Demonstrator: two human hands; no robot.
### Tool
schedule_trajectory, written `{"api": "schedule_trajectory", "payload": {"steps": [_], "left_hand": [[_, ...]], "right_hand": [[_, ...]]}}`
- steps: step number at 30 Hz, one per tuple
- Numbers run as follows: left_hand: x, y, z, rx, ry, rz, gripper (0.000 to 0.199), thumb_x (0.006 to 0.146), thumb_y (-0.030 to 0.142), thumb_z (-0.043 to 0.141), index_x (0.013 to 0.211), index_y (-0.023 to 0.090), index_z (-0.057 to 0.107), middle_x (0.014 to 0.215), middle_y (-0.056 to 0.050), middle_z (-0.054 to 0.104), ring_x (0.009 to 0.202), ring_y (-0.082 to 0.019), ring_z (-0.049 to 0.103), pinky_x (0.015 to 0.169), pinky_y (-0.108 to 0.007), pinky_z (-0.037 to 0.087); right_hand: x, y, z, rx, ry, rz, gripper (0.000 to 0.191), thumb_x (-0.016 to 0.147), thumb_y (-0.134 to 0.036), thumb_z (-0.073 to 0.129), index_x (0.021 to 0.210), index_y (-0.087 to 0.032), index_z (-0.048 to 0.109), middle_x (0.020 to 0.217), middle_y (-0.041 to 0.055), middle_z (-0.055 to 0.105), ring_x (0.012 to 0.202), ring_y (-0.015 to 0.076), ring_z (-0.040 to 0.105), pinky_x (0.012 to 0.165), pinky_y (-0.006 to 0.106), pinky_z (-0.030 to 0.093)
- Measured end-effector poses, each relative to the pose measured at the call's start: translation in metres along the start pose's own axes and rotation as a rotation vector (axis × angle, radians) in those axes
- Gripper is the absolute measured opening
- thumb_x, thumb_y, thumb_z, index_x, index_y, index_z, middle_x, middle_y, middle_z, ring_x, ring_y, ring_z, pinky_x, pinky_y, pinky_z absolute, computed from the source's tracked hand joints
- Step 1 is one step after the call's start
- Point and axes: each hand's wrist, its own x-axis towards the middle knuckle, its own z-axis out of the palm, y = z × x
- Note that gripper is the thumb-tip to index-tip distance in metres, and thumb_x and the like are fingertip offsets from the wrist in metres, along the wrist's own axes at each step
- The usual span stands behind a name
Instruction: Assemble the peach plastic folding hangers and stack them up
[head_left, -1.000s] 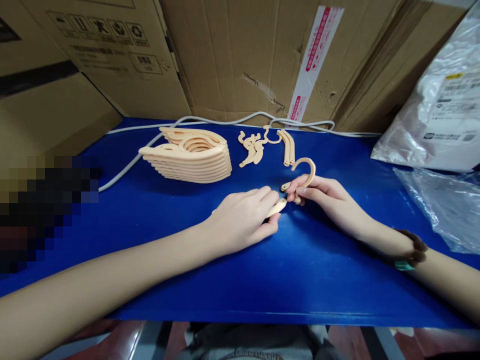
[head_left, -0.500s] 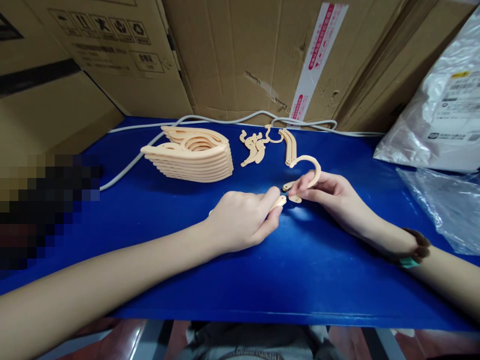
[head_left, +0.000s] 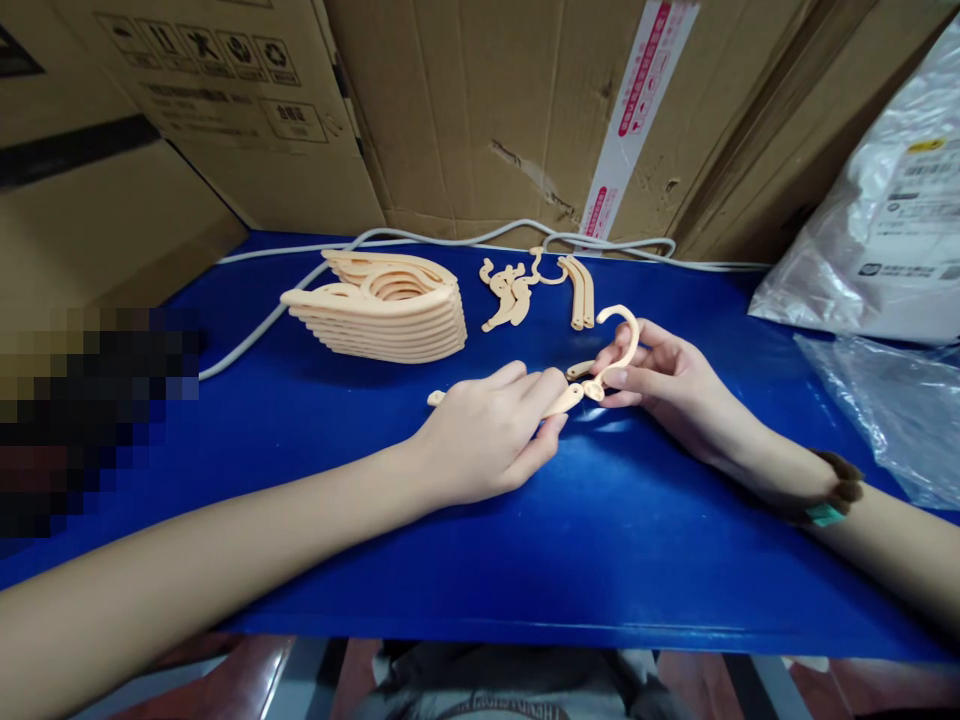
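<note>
The left hand [head_left: 491,430] closes its thumb and fingers on a flat peach strip [head_left: 568,400] over the blue bench [head_left: 600,560], its tip just beside the hook [head_left: 635,336] pinched in the right hand [head_left: 660,375].

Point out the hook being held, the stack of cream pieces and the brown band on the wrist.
Hook [head_left: 635,336]: head view, on its outer bend.
Stack of cream pieces [head_left: 386,331]: head view, on the layered front edges.
Brown band [head_left: 847,482]: head view, on its outer side.
</note>
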Motion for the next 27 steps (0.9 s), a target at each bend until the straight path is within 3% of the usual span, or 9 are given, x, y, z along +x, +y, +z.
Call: {"api": "schedule_trajectory", "payload": {"steps": [7,12,20,27], "left_hand": [[0.0038,-0.0024,-0.0004,0.034,0.050,0.132,0.019,0.101,0.018,0.034,0.097,0.011,0.052,0.090,-0.008,0.061,0.077,-0.021,0.049,0.065,-0.031,0.041],[0.0031,-0.0022,0.0017,-0.018,0.010,0.100,0.020,0.102,0.020,0.034,0.103,0.010,0.051,0.098,-0.008,0.062,0.080,-0.022,0.050,0.075,-0.035,0.044],[0.0043,-0.0040,0.0001,-0.043,-0.052,0.056,0.027,0.105,0.023,0.028,0.104,0.012,0.053,0.095,-0.008,0.063,0.081,-0.021,0.050,0.074,-0.034,0.044],[0.0034,-0.0056,0.0009,-0.063,-0.032,0.082,0.024,0.104,0.023,0.033,0.104,0.012,0.054,0.094,-0.007,0.063,0.082,-0.021,0.049,0.074,-0.033,0.041]], "right_hand": [[0.0006,0.0000,-0.0006,0.043,-0.017,0.027,0.031,0.075,-0.015,0.079,0.093,-0.022,0.055,0.085,-0.0035,0.072,0.074,0.0103,0.070,0.065,0.018,0.060],[0.0014,-0.0013,-0.0007,0.081,-0.015,0.055,0.034,0.073,-0.015,0.080,0.092,-0.022,0.052,0.085,-0.0039,0.072,0.075,0.0116,0.071,0.064,0.019,0.060],[0.0022,-0.0012,-0.0013,0.082,-0.034,0.067,0.036,0.074,-0.015,0.080,0.094,-0.023,0.051,0.084,-0.0040,0.071,0.075,0.0119,0.070,0.064,0.020,0.060],[0.0020,-0.0006,-0.0002,0.086,-0.050,0.069,0.037,0.074,-0.019,0.080,0.097,-0.023,0.052,0.088,-0.0020,0.073,0.078,0.0124,0.071,0.075,0.025,0.058]]}}
